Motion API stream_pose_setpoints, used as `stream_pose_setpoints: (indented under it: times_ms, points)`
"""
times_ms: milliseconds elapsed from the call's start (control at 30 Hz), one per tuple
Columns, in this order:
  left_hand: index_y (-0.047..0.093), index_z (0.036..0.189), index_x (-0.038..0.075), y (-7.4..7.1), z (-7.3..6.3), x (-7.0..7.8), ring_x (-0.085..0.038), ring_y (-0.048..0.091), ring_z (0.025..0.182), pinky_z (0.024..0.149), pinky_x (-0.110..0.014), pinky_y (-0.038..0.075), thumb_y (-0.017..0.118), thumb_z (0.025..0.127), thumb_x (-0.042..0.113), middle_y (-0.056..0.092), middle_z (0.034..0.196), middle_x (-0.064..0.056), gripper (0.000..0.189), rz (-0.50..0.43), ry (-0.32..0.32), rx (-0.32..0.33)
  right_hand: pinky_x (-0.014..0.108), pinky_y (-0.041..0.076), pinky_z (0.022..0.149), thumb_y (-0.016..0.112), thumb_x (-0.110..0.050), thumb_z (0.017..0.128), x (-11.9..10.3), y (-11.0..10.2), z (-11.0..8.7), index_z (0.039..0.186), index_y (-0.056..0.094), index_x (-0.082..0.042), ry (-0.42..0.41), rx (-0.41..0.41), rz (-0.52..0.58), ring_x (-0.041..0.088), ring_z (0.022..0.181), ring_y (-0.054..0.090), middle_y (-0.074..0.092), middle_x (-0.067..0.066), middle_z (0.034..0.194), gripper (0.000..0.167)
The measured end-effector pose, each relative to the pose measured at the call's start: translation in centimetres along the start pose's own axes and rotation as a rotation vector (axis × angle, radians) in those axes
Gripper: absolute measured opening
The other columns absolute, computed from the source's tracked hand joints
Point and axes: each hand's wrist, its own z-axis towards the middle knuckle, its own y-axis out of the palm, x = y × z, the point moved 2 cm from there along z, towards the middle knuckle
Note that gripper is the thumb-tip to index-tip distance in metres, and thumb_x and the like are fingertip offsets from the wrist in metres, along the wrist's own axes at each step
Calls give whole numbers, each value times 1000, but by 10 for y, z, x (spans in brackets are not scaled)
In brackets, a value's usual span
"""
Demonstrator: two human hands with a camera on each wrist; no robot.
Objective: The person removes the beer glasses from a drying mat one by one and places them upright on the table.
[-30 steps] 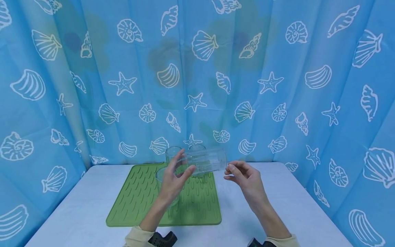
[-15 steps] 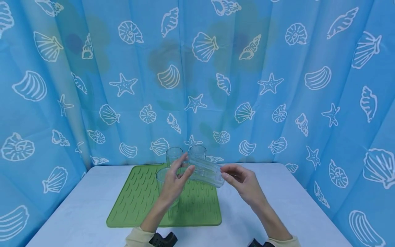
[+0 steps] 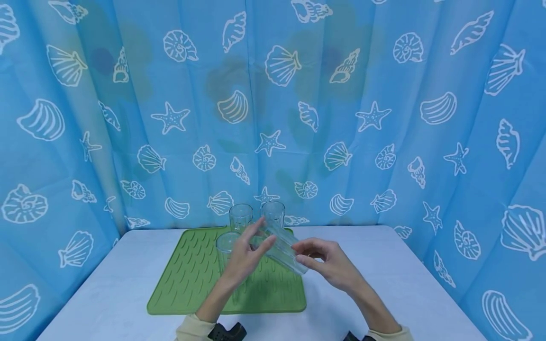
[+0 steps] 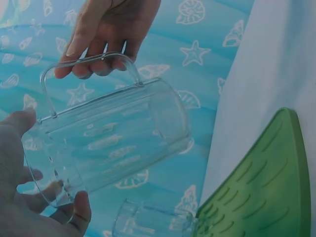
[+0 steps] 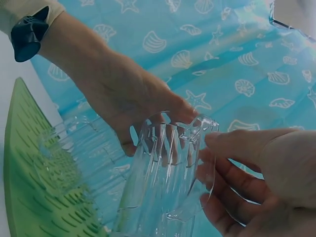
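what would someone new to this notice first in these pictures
Probably the bright blue curtain with white shells and starfish, filling most of the head view behind the table. Next, the clear glass mug, held tilted between the left grip and the right grip, which is at its handle. Below, the green mat stands out against the white tabletop, with more clear glasses upright towards its back.
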Motion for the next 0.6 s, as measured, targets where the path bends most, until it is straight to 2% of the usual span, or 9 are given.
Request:
stream_pose_setpoints:
  times_ms: [300, 467, 600]
  points:
    - [37, 152, 19, 3, 0, -1, -24, 57, 115, 80, -23, 54, 62, 97, 33, 53, 144, -8, 62, 40, 31, -37, 26, 57, 77, 60, -14, 98, 1, 0, -1, 118, 68, -7, -34, -69, -22, 7, 91, 66, 69, 20, 110, 23]
    - [38, 152, 21, 2, -2, -1, -22, 57, 115, 80, -23, 54, 62, 97, 33, 52, 145, -8, 61, 65, 20, -60, 27, 57, 75, 59, -12, 99, 3, 2, -1, 116, 69, -9, -53, -104, -26, 8, 87, 65, 69, 18, 106, 20]
    - [39, 151, 20, 2, -2, 1, -19, 57, 113, 80, -24, 54, 62, 97, 34, 54, 141, -8, 60, 83, 14, -75, 27, 57, 75, 58, -13, 99, 2, 2, -1, 114, 69, -10, -59, -100, -38, 8, 87, 64, 70, 15, 104, 19]
